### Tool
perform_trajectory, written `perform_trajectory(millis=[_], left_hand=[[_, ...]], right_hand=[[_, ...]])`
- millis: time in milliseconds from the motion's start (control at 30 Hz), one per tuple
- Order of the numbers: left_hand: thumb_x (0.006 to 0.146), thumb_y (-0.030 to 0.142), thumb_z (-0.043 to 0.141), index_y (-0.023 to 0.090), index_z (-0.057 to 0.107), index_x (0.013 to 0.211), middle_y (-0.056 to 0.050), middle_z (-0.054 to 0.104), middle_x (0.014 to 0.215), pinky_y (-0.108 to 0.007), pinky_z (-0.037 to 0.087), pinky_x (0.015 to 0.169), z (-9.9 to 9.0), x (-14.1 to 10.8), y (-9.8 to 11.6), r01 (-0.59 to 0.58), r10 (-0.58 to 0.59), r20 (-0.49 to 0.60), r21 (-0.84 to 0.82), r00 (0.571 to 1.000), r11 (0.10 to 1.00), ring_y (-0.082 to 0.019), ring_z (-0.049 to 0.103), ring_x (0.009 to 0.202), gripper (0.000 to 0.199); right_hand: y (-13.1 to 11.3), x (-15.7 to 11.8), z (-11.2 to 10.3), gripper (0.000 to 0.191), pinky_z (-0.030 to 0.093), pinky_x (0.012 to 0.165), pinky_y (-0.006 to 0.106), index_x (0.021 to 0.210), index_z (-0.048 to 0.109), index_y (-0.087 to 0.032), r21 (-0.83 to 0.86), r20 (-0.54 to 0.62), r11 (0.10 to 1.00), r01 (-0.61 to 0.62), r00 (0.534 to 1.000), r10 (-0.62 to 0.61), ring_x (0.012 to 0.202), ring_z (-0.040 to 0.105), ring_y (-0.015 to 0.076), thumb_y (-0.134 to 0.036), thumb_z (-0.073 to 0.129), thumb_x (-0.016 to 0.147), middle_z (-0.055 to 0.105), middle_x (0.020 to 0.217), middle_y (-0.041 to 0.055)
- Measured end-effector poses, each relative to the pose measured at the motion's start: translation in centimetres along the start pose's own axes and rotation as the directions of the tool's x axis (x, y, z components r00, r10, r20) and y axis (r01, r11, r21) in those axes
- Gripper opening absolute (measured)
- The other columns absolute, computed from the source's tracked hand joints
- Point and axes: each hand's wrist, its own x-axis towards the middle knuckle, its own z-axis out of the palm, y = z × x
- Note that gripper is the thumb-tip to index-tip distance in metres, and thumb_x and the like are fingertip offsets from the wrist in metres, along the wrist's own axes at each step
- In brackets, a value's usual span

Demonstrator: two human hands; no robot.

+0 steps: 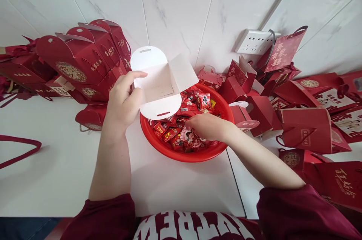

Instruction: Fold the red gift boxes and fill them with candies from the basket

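My left hand (pixel 123 97) grips the left side of an open gift box (pixel 157 78). Its white inside faces me, its flaps are spread, and no candy shows in it. The box is tilted over the back left of a red plastic basket (pixel 147 134) filled with wrapped candies (pixel 194 106), mostly red. Down among these candies is my right hand (pixel 205 127), its fingers curled and pointing left. The fingertips are partly hidden, so what they hold, if anything, cannot be made out.
Red gift boxes (pixel 82 59) stand stacked at the left against the tiled wall. Many more red boxes (pixel 307 129) lie in a jumbled heap on the right. A white power strip (pixel 254 42) is mounted on the wall above them. A red ribbon handle (pixel 21 140) juts in at the left edge.
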Motion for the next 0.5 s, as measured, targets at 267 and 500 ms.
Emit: perform_trajectory(millis=[267, 500], left_hand=[[0.083, 0.014, 0.048, 0.034, 0.07, 0.123, -0.002, 0.066, 0.111, -0.039, 0.046, 0.085, 0.0, 0.0, 0.1, -0.017, 0.016, 0.048, 0.008, 0.999, 1.0, -0.024, 0.059, 0.092, 0.049], [0.083, 0.016, 0.049, 0.033, 0.07, 0.123, -0.002, 0.065, 0.106, -0.036, 0.044, 0.081, 0.0, -0.1, 0.3, -0.011, 0.01, 0.062, 0.025, 0.998, 1.0, -0.022, 0.058, 0.086, 0.048]], right_hand=[[2.4, -0.7, 2.2, 0.07, 0.048, 0.099, 0.037, 0.141, 0.056, -0.018, 0.186, -0.011, 0.98, 0.073, 0.997, -0.072, 0.132, 0.056, 0.0314, -0.006, 0.071, 0.073, 0.059, 0.143, 0.0137], [4.4, -3.1, 2.7, 0.054, 0.049, 0.098, 0.037, 0.135, 0.056, -0.022, 0.293, -0.22, 0.95, -0.106, 0.96, 0.175, 0.124, 0.06, 0.0271, -0.01, 0.062, 0.083, 0.061, 0.139, 0.0099]])
